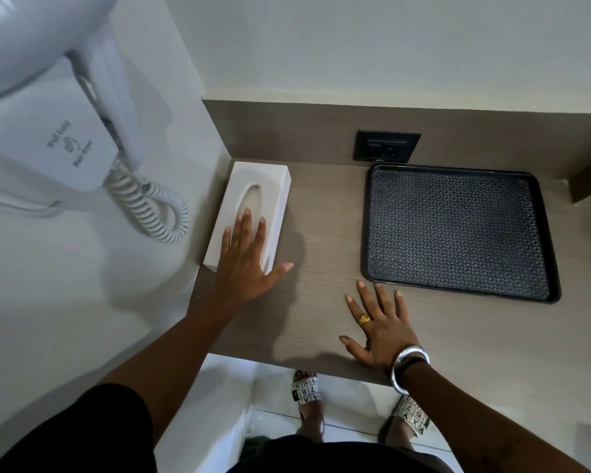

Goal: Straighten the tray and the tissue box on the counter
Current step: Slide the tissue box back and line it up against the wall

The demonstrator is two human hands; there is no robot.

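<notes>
A white tissue box (267,186) with an oval slot lies against the left wall on the grey wood counter (321,233), its long side running away from me. My left hand (248,257) rests flat on the box's near end, fingers spread, thumb off its right side. A black patterned tray (458,230) sits at the counter's right, close to the back wall, slightly skewed. My right hand (379,326) lies flat on the bare counter just in front of the tray's near left corner, fingers apart, not touching the tray.
A white wall-mounted hair dryer (48,107) with a coiled cord (151,206) hangs on the left wall beside the box. A black power socket (386,146) is set in the back panel behind the tray. My sandalled feet (307,390) show below the counter edge.
</notes>
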